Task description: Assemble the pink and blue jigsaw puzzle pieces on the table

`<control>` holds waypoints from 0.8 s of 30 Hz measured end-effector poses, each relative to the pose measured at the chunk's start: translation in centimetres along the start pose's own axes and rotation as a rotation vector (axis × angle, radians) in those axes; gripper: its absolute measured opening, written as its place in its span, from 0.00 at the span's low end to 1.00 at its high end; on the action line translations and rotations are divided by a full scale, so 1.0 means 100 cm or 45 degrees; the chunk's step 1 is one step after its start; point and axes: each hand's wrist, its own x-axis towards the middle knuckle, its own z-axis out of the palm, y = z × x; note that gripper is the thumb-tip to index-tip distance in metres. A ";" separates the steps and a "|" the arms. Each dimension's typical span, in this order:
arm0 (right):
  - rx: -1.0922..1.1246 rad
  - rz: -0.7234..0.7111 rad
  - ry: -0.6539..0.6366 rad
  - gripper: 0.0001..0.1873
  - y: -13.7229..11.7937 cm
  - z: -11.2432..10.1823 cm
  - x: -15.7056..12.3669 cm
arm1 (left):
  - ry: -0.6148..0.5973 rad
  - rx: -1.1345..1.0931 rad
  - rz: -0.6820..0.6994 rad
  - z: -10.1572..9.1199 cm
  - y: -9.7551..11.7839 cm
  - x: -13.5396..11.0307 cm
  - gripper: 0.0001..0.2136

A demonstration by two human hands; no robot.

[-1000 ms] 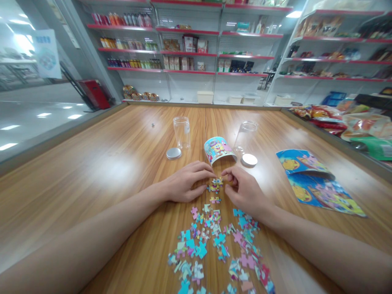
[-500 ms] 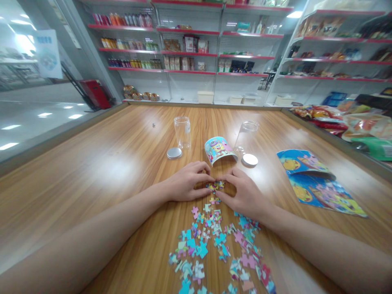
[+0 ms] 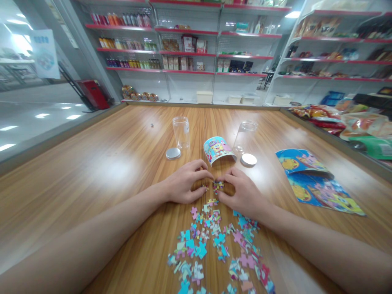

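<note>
Both grips narrow: left hand (image 3: pixel 183 185) and right hand (image 3: pixel 241 192) fingertips pinch joined pieces (image 3: pixel 218 185) flat on worktop (image 3: pixel 107 163) middle, between hands; loose pieces (image 3: pixel 214 241) toward near edge.

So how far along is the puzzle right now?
Early. Done: only a small joined cluster between the fingertips. In hand: left hand and right hand press on that cluster on the wooden table. Left: the large scatter of loose pieces near the forearms, unjoined.
</note>
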 end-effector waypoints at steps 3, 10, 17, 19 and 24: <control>0.005 -0.006 -0.001 0.14 -0.001 -0.001 0.000 | -0.026 0.038 0.046 0.001 -0.002 -0.001 0.14; 0.029 -0.020 -0.007 0.13 0.003 0.000 0.002 | -0.084 0.078 0.072 0.003 -0.003 -0.001 0.16; 0.041 -0.081 0.053 0.06 0.002 -0.001 0.001 | -0.084 0.045 0.069 0.003 -0.002 0.001 0.17; 0.051 -0.097 0.053 0.08 0.001 -0.002 0.001 | -0.079 0.029 0.064 0.002 -0.002 0.002 0.17; 0.014 -0.145 0.094 0.12 0.003 -0.005 0.003 | -0.076 0.005 0.045 0.002 -0.002 0.001 0.16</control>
